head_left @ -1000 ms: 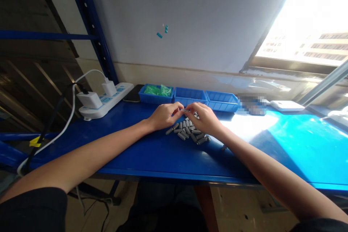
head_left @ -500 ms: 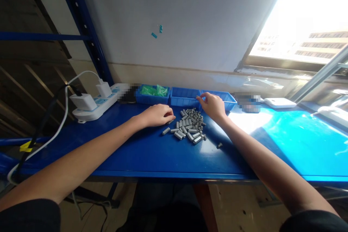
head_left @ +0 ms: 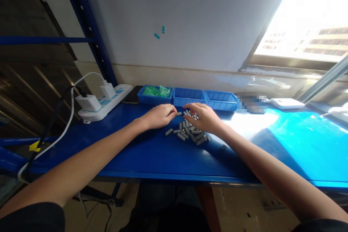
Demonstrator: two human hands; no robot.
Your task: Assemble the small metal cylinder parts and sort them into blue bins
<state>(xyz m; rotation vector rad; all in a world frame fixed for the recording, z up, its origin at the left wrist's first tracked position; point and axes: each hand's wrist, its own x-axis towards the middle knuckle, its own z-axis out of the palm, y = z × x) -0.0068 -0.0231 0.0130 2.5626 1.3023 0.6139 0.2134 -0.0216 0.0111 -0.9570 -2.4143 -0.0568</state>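
Note:
My left hand (head_left: pixel 162 116) is closed in a pinch at the left edge of a metal pile. A short grey metal cylinder-like hex nut (head_left: pixel 178 113) sticks out from its fingertips. My right hand (head_left: pixel 202 116) hovers over the back of the pile, thumb and fingers apart, facing the left fingertips; nothing shows between them. Long hex nuts (head_left: pixel 195 132) and small bolts lie loose in the heap, partly covered by the right hand. One hex nut (head_left: pixel 169 132) lies apart on the left, and a single bolt (head_left: pixel 223 147) rests to the right.
Behind the pile stand a blue bin (head_left: pixel 154 100) holding green bags, a middle blue bin (head_left: pixel 189 103) and a right blue bin (head_left: pixel 221 108). A power strip (head_left: pixel 94 116) with plugs sits left, beside a dark phone-like slab (head_left: pixel 131 96). A white box (head_left: pixel 287 103) lies right.
My right hand has come from over the right-hand bins down and left to the pile, its fingers spreading. My left hand has shifted slightly right with the hex nut. The view has shifted slightly.

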